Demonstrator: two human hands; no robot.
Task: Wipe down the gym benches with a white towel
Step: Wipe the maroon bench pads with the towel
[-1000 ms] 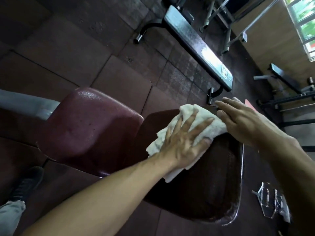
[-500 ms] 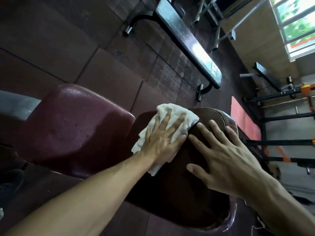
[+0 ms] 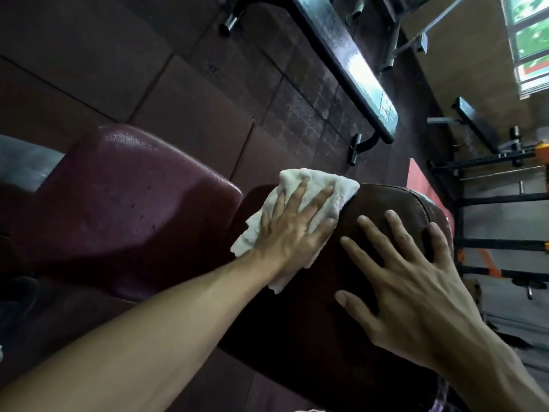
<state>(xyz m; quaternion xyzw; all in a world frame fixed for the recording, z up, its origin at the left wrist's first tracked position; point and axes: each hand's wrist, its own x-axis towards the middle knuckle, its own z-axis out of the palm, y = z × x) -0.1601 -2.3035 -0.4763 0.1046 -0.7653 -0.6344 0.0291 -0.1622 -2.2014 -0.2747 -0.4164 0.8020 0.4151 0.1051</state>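
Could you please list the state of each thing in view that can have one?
white towel: bunched, flat under the left hand, on the pad's far edge.
left hand: open, fingers spread, pressing the towel.
right hand: open, flat on the brown pad.
brown pad: partly covered by towel.
maroon pad: bare, glossy.
black bench: unoccupied, shiny.

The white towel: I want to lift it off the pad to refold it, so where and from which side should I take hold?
Probably pinch the white towel at its far corner, coming from the pad's far end. That corner lies bare beyond the fingertips of the left hand, which presses flat on the middle; the near edge is tucked under the wrist. The right hand, flat on the brown pad, is closest.
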